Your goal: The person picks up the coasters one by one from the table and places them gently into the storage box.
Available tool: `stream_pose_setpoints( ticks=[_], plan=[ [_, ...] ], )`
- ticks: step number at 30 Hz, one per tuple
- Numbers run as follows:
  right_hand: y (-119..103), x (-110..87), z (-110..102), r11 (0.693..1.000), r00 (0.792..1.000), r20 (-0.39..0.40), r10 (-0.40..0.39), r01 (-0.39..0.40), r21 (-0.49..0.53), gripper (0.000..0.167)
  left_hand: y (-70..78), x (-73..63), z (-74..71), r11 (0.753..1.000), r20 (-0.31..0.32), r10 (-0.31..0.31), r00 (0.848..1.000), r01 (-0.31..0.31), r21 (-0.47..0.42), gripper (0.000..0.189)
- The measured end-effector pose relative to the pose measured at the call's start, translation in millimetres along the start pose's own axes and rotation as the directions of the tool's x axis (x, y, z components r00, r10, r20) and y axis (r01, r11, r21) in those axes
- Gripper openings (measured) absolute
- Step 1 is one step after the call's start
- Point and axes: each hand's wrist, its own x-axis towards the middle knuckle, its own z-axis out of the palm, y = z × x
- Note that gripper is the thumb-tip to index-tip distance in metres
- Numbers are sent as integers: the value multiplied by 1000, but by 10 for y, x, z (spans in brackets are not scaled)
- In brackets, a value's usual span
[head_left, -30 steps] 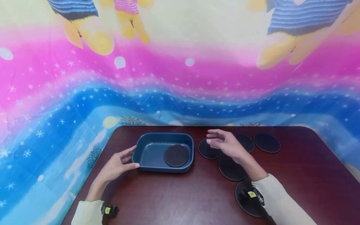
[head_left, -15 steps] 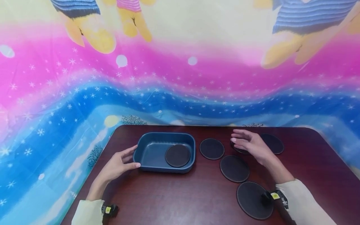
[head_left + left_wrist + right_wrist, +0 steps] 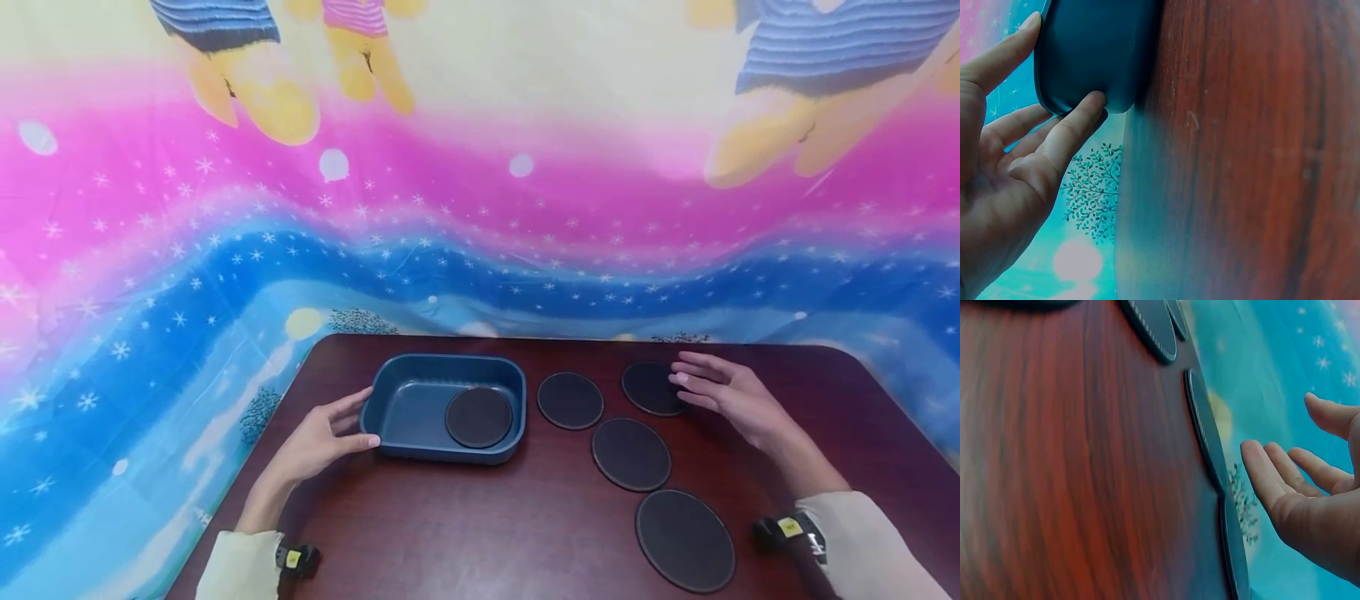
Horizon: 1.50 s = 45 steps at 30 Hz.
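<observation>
A dark blue rectangular dish [image 3: 442,454] stands on the table, its left end held by my left hand [image 3: 318,442]. In the left wrist view, thumb and fingers lie around a corner of the dish [image 3: 1091,56]. One black round coaster [image 3: 478,417] lies inside at the right. My right hand [image 3: 738,408] hovers at the back right with fingers spread and nothing in them. Its fingertips overlap the edge of a back coaster [image 3: 651,388], and the hand hides the one farthest right. The right wrist view shows stitched coaster edges [image 3: 1205,431] beside the hand [image 3: 1313,503].
More black coasters lie flat on the brown table [image 3: 480,533]: one right of the dish [image 3: 570,401], a larger one [image 3: 632,453] and the largest [image 3: 685,540] nearer the front. A patterned cloth [image 3: 480,217] hangs behind the table.
My right hand has moved rightward, from above the coaster beside the dish to the far-right coaster, uncovering those it passed. My left hand stays at the dish.
</observation>
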Motion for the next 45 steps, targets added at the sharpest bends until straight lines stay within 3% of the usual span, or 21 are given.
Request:
stream_pose_setpoints(
  ticks=[9,17,24,29,33,36,40,43,45],
  plan=[
    [177,-77,-349,996,1000,-20,-19,21,90,61,-44,8,13,998,14,10,1000,-9,-64,87],
    [282,-105,-685,996,998,-43,-38,41,74,34,-46,2,16,998,9,2,1000,-1,-65,88],
    [372,-84,-959,997,997,-59,-40,44,64,39,-27,-3,17,999,3,-2,1000,3,-35,87],
    [391,-70,-1158,996,996,-18,-86,86,35,47,-20,10,12,1000,-2,0,1000,0,-21,86],
    [375,-65,-1308,989,996,-2,-84,83,-121,48,-26,21,6,1000,3,7,1000,-7,-22,86],
    [369,-57,-1395,957,998,-9,-56,51,-284,57,-27,24,3,1000,5,10,1000,-10,-21,85],
    [365,-10,-1448,861,999,-51,-3,-23,-508,73,-26,22,0,1000,6,12,1000,-12,-25,85],
    [352,37,-1447,788,998,-58,31,-60,-613,78,-28,14,-2,1000,5,11,1000,-11,-28,85],
    [338,61,-1425,756,998,-44,44,-63,-651,79,-32,7,-3,1000,4,10,1000,-10,-29,85]
  ],
)
